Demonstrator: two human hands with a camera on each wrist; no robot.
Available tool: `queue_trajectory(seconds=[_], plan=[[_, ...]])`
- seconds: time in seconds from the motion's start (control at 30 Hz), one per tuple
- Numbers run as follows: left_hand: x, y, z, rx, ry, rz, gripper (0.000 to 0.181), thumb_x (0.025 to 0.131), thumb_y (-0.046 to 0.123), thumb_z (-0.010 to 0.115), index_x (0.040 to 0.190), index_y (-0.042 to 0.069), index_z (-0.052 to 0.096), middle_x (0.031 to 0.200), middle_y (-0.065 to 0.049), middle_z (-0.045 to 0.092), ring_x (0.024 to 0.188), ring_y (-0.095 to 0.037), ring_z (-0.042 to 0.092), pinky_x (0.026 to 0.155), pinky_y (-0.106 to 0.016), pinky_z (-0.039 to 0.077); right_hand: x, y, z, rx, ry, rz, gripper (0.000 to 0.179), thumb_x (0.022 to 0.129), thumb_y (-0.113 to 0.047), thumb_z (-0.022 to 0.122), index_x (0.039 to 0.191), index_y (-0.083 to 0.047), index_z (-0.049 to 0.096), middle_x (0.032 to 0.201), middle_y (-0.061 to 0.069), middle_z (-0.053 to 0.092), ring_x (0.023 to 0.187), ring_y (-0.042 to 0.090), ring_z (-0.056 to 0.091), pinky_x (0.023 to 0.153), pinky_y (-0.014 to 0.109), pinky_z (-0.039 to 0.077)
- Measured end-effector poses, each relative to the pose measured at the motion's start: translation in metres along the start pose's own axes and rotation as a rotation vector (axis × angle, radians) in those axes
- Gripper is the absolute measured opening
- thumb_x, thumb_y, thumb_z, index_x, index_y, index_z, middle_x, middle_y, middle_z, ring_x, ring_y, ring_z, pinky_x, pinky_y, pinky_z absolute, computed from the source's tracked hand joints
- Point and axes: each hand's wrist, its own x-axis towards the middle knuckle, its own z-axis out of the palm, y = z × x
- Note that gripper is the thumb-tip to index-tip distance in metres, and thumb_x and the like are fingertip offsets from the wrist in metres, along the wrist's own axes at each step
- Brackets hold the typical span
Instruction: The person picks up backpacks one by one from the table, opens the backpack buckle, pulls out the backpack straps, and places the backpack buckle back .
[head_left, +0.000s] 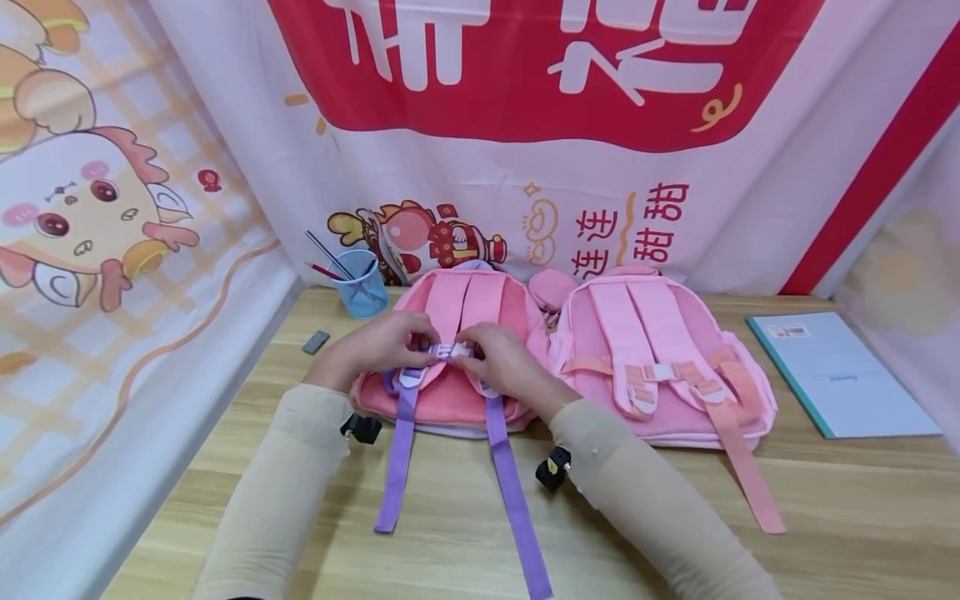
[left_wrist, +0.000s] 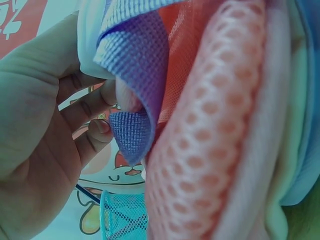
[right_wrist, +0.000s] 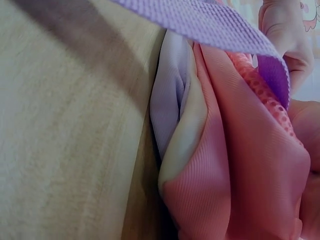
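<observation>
A pink backpack with purple webbing [head_left: 442, 404] lies with its shoulder straps facing up. Across those straps is a white chest-strap buckle [head_left: 454, 350]. My left hand [head_left: 382, 342] pinches the buckle's left end, thumb and fingers bent. On the other end, my right hand [head_left: 504, 360] pinches with thumb and fingertips. Two loose purple straps [head_left: 397, 475] hang toward me. In the left wrist view, purple webbing [left_wrist: 135, 60] crosses beside the left hand's fingers. The right wrist view shows mainly the backpack's side [right_wrist: 265, 150]; the buckle is hidden there.
A second pink backpack [head_left: 600, 333] lies close on the right, its chest buckle fastened. A blue mesh pen cup [head_left: 362, 292] and a small grey object [head_left: 316, 342] are at the left. At the far right lies a light-blue folder [head_left: 847, 383]. Printed cloth [head_left: 465, 167] hangs behind the table.
</observation>
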Motion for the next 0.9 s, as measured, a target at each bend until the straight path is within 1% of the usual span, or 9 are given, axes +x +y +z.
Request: queue_trajectory(seconds=[0.1,0.2,0.37,0.53,0.63,0.73,0.83,0.9], plan=[[0.0,-0.001,0.0,0.006,0.005,0.007,0.016,0.1,0.023,0.08,0.116,0.019,0.079,0.105,-0.001,0.067,0.095,-0.02,0.062,0.085,-0.034,0.055,-0.001,0.001,-0.001,0.029,0.002,0.019,0.033,0.104,-0.027,0.075,0.131,-0.01,0.07,0.114,0.004,0.073,0.099,0.018,0.065,0.094,0.036,0.059],[0.0,-0.001,0.0,0.012,0.01,0.018,0.016,0.1,0.023,0.08,0.116,0.019,0.079,0.104,-0.001,0.067,0.094,-0.019,0.062,0.084,-0.035,0.055,-0.002,0.003,-0.003,0.049,0.006,0.028,0.033,0.103,-0.026,0.076,0.13,-0.009,0.067,0.112,0.004,0.073,0.097,0.017,0.067,0.091,0.035,0.061],[0.0,-0.002,0.0,0.011,0.012,0.028,0.017,0.1,0.023,0.08,0.116,0.018,0.079,0.104,-0.001,0.067,0.094,-0.018,0.061,0.084,-0.034,0.055,-0.007,0.006,-0.006,0.06,0.002,0.036,0.029,0.1,-0.023,0.076,0.124,-0.013,0.064,0.107,0.002,0.07,0.095,0.018,0.066,0.087,0.033,0.061],[-0.001,-0.001,-0.001,0.0,0.006,0.013,0.018,0.101,0.025,0.079,0.118,0.019,0.079,0.105,-0.002,0.067,0.095,-0.019,0.062,0.085,-0.034,0.055,-0.01,0.009,-0.009,0.049,0.007,0.057,0.027,0.097,-0.019,0.076,0.12,-0.013,0.064,0.104,0.002,0.066,0.094,0.02,0.063,0.082,0.032,0.059],[-0.001,-0.001,-0.001,-0.01,0.007,0.002,0.019,0.101,0.026,0.079,0.118,0.019,0.079,0.105,-0.002,0.067,0.095,-0.02,0.062,0.085,-0.035,0.055,-0.01,0.009,-0.012,0.014,0.01,0.069,0.026,0.095,-0.019,0.077,0.118,-0.013,0.066,0.102,0.002,0.065,0.093,0.02,0.062,0.081,0.032,0.057],[0.0,-0.002,-0.002,-0.007,0.007,0.002,0.018,0.101,0.026,0.079,0.118,0.019,0.079,0.105,-0.002,0.067,0.094,-0.02,0.062,0.084,-0.034,0.055,-0.012,0.01,-0.014,-0.048,0.003,0.079,0.026,0.095,-0.021,0.078,0.116,-0.012,0.068,0.1,0.003,0.065,0.096,0.021,0.059,0.084,0.034,0.054],[0.0,-0.002,-0.001,-0.001,0.008,0.003,0.018,0.101,0.026,0.079,0.117,0.019,0.079,0.105,-0.002,0.067,0.094,-0.019,0.062,0.084,-0.034,0.055,-0.015,0.01,-0.016,-0.121,-0.019,0.081,0.026,0.095,-0.023,0.077,0.117,-0.01,0.07,0.103,0.004,0.065,0.104,0.024,0.056,0.095,0.039,0.05],[0.0,-0.002,-0.001,0.002,0.009,0.001,0.019,0.101,0.027,0.079,0.118,0.019,0.079,0.105,-0.002,0.067,0.094,-0.019,0.062,0.084,-0.034,0.055,-0.017,0.011,-0.016,-0.151,-0.03,0.081,0.026,0.097,-0.024,0.076,0.117,-0.01,0.071,0.106,0.005,0.065,0.109,0.025,0.054,0.101,0.042,0.047]])
